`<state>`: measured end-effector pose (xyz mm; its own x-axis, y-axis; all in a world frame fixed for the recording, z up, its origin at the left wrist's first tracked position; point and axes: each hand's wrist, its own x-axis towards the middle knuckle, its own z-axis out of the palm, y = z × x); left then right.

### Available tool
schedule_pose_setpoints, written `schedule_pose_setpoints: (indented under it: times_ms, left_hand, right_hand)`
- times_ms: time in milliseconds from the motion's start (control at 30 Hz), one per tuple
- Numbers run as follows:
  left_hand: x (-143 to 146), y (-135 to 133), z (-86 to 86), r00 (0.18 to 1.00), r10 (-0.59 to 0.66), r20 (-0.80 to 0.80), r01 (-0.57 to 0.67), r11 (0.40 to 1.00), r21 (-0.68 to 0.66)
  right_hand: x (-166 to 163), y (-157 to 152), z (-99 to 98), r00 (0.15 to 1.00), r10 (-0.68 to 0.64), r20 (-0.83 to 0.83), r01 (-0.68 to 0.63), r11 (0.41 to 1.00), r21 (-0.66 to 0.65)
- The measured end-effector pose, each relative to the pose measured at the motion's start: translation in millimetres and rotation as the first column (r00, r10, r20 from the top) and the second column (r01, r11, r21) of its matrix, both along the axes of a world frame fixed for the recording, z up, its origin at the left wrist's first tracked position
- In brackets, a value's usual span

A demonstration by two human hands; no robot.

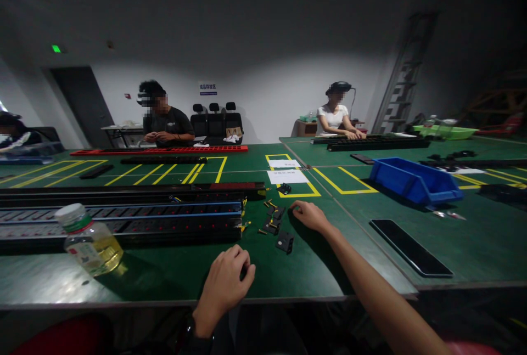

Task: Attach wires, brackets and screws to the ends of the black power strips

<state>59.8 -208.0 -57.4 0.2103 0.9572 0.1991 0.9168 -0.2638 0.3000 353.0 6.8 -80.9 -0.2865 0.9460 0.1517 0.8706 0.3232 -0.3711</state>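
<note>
My left hand (229,277) rests near the table's front edge with its fingers curled inward. A dark patch shows between thumb and fingers, but I cannot make out whether it is a held part or shadow. Farther out, my right hand (309,215) reaches over the green table, fingers loosely bent and fingertips low beside a small pile of black plastic parts (272,217). Nothing visible is in it. Brass-coloured screws (262,231) lie among those parts. Closer to me is a separate black bracket-like piece (284,242) with a pale round mark.
Long black rails (164,226) lie at left, behind a drink bottle (88,240). To the right are a blue bin (414,182) and a dark-screened phone (411,248). White paper sheets (287,177) lie ahead. Two people (168,122) work across the table; another sits far left.
</note>
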Motion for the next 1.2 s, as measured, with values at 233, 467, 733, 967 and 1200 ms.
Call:
schedule_pose_setpoints:
  times_ms: [233, 467, 733, 967, 1200]
  left_hand:
    - [0.2, 0.0, -0.8, 1.000, 0.004, -0.002, -0.004, 1.000, 0.010]
    - [-0.4, 0.5, -1.2, 1.000, -0.001, -0.003, 0.001, 1.000, 0.012]
    - [0.8, -0.3, 0.4, 1.000, 0.012, -0.015, -0.012, 1.000, -0.009]
    - [0.0, -1.0, -0.3, 1.000, 0.014, -0.017, -0.014, 1.000, -0.006]
    - [0.0, -0.6, -1.0, 1.000, 0.010, -0.016, -0.010, 1.000, 0.011]
  right_hand:
    - [0.5, 1.0, -1.6, 1.000, 0.000, 0.007, 0.000, 1.000, 0.008]
    - [0.4, 1.4, -2.0, 1.000, 0.001, 0.006, -0.001, 1.000, 0.012]
    - [0.8, 1.1, -1.6, 1.000, 0.009, -0.005, -0.009, 1.000, 0.011]
    - [1.1, 1.2, -1.3, 1.000, 0.027, -0.013, -0.027, 1.000, 0.006]
    - [1.1, 2.3, -3.8, 1.000, 0.019, -0.006, -0.019, 1.000, 0.018]
